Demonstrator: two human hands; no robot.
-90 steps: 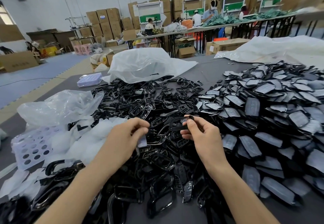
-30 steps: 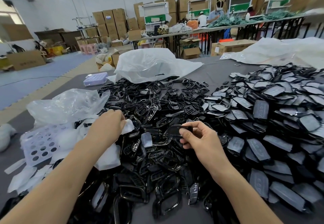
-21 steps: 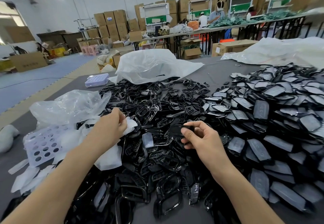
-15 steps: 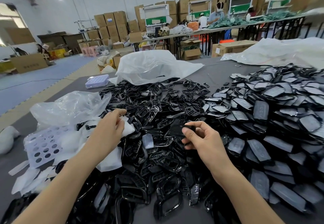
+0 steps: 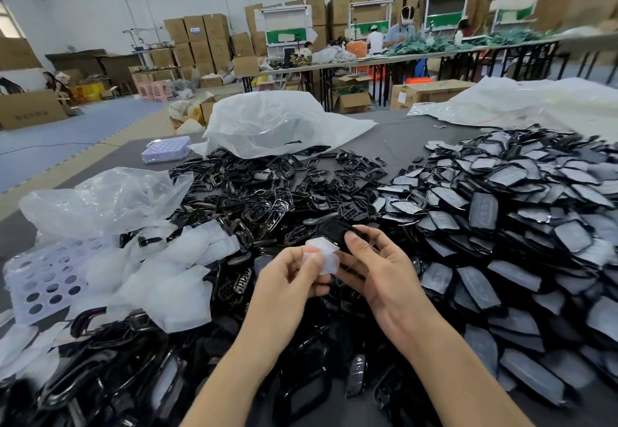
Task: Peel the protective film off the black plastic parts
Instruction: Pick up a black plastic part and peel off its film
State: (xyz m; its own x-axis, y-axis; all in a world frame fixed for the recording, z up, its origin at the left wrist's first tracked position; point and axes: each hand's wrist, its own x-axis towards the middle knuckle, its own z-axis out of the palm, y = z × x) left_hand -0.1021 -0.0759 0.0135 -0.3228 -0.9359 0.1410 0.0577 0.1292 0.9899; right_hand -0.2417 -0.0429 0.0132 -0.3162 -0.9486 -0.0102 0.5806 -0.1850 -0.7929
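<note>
Grey table (image 5: 394, 132) surface is buried under heaps too many to be counted; two hands are held above it. One black plastic part (image 5: 334, 231) is gripped in the curled fingers of the right hand (image 5: 388, 276), just beyond the left hand (image 5: 287, 279); one piece of translucent film (image 5: 322, 254) is pinched by the left thumb and fingers, just beside that part. Film-covered parts (image 5: 501, 226) are piled right of the right hand; peeled films (image 5: 167, 276) and two perforated trays (image 5: 43, 279) are seen left of the left hand; bare black frames (image 5: 261, 199) are heaped beyond both
</note>
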